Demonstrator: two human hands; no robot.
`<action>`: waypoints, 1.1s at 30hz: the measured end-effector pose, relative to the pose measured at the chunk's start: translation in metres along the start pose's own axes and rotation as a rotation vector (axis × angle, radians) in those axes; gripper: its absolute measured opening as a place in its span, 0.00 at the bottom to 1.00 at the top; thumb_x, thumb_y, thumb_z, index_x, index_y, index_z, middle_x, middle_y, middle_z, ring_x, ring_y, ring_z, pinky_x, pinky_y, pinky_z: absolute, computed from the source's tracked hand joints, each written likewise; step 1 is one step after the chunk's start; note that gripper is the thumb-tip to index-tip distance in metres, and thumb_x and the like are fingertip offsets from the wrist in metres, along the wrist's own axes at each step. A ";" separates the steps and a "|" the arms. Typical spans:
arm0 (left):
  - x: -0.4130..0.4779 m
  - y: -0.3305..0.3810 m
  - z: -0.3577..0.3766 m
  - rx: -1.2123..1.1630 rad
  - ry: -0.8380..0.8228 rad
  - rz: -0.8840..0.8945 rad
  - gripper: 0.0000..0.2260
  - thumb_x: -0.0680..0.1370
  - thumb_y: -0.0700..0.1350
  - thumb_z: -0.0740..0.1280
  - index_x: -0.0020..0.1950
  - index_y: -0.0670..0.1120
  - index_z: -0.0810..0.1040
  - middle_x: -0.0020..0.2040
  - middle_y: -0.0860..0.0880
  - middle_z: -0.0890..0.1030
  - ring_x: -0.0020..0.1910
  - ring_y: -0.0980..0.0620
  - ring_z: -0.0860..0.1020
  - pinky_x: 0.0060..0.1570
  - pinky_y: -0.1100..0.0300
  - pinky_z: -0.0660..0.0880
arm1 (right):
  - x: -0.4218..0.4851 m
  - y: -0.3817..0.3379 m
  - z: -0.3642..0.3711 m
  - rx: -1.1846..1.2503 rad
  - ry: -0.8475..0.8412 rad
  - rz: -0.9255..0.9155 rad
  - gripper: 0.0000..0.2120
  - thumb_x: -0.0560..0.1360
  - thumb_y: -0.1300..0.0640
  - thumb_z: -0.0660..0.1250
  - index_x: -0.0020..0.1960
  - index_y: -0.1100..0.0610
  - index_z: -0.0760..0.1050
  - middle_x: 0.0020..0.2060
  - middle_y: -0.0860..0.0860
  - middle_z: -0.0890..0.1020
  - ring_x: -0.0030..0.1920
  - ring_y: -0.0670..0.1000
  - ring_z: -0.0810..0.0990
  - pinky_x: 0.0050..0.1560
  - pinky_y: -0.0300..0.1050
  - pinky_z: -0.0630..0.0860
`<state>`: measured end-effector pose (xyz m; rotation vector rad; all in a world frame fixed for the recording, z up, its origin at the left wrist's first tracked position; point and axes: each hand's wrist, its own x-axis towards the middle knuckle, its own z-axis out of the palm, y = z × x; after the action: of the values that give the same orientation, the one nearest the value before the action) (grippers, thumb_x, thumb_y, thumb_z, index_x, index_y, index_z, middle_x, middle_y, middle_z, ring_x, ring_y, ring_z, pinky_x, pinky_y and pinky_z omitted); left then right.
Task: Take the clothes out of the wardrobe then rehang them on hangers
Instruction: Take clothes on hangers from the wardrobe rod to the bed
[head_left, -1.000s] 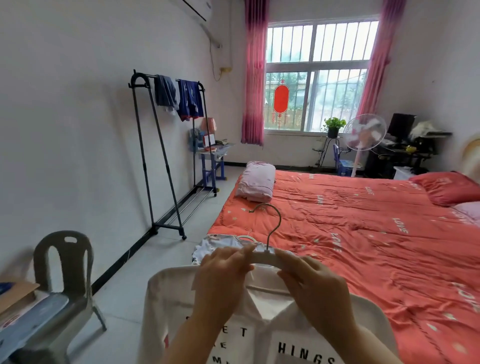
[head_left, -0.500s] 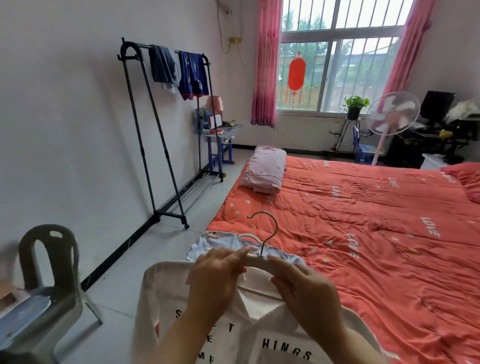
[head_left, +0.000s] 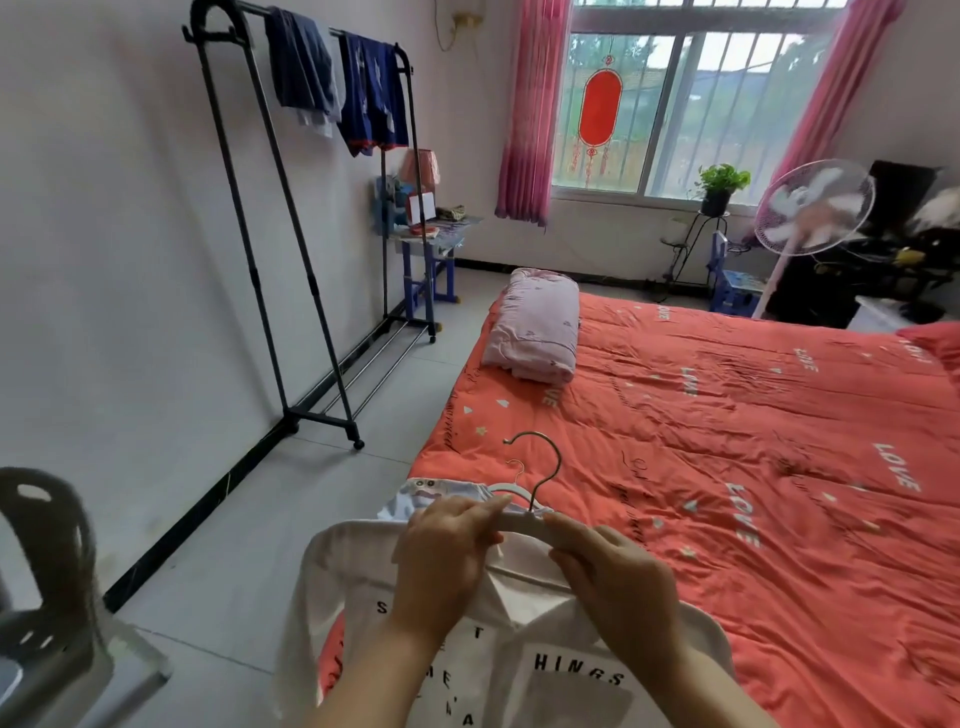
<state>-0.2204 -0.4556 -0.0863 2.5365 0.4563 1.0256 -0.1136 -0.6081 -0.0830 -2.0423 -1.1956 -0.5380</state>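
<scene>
Both grips are closing on one white hanger (head_left: 524, 523): the left hand (head_left: 447, 556) is pinching its left arm between thumb and fingers, and the right hand (head_left: 613, 577) is curling its fingers over its right arm. That hanger's metal hook is rising on the far side of the hands, above the bed (head_left: 753, 415). The hanger is sitting at the collar of one white shirt (head_left: 545, 649) with black letters. The shirt is lying across the bed's near left corner and hanging over its edge. Whether the hanger's arms are sitting inside the shoulders cannot be told.

Just beyond the hands, a second hanger (head_left: 501, 487), smaller and white, is lying on one patterned garment (head_left: 418, 496) on the bed. That makes two hangers and two garments near the hands.

One folded pink quilt (head_left: 535, 332) is resting at the bed's far left corner. Against the left wall, one black clothes rack (head_left: 291, 234) is standing on the floor and carrying two dark blue garments: one (head_left: 304, 67) nearer, one (head_left: 371, 93) farther. One grey chair (head_left: 47, 561) is showing at the near left edge. Beyond the rack, one small blue tabletop (head_left: 441, 236) is carrying a lamp (head_left: 421, 166). Two pink curtains, left (head_left: 524, 104) and right (head_left: 831, 88), are framing the far window. One potted plant (head_left: 722, 182) and one standing fan (head_left: 813, 208) are standing at the far right.
</scene>
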 end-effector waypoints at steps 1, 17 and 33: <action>0.006 -0.006 0.004 -0.004 -0.001 -0.005 0.18 0.65 0.44 0.69 0.55 0.52 0.81 0.40 0.54 0.83 0.37 0.51 0.81 0.36 0.56 0.74 | 0.007 0.003 0.007 0.000 0.000 0.004 0.16 0.68 0.45 0.63 0.55 0.42 0.74 0.32 0.41 0.79 0.32 0.43 0.76 0.30 0.32 0.68; 0.120 -0.099 0.112 0.121 -0.291 -0.344 0.24 0.77 0.46 0.64 0.73 0.50 0.64 0.71 0.49 0.68 0.70 0.49 0.65 0.69 0.55 0.62 | 0.126 0.128 0.163 0.229 -0.237 0.217 0.23 0.67 0.63 0.72 0.59 0.45 0.77 0.44 0.49 0.81 0.41 0.50 0.81 0.40 0.37 0.73; 0.090 -0.126 0.138 0.324 -0.579 -0.596 0.23 0.79 0.51 0.60 0.74 0.52 0.60 0.71 0.53 0.64 0.69 0.52 0.62 0.66 0.60 0.61 | 0.087 0.164 0.219 0.039 -0.934 0.296 0.20 0.75 0.57 0.65 0.67 0.52 0.71 0.64 0.50 0.72 0.65 0.51 0.69 0.62 0.39 0.64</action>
<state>-0.0801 -0.3355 -0.1817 2.5366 1.1651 -0.0051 0.0733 -0.4488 -0.2323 -2.4407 -1.3133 0.6586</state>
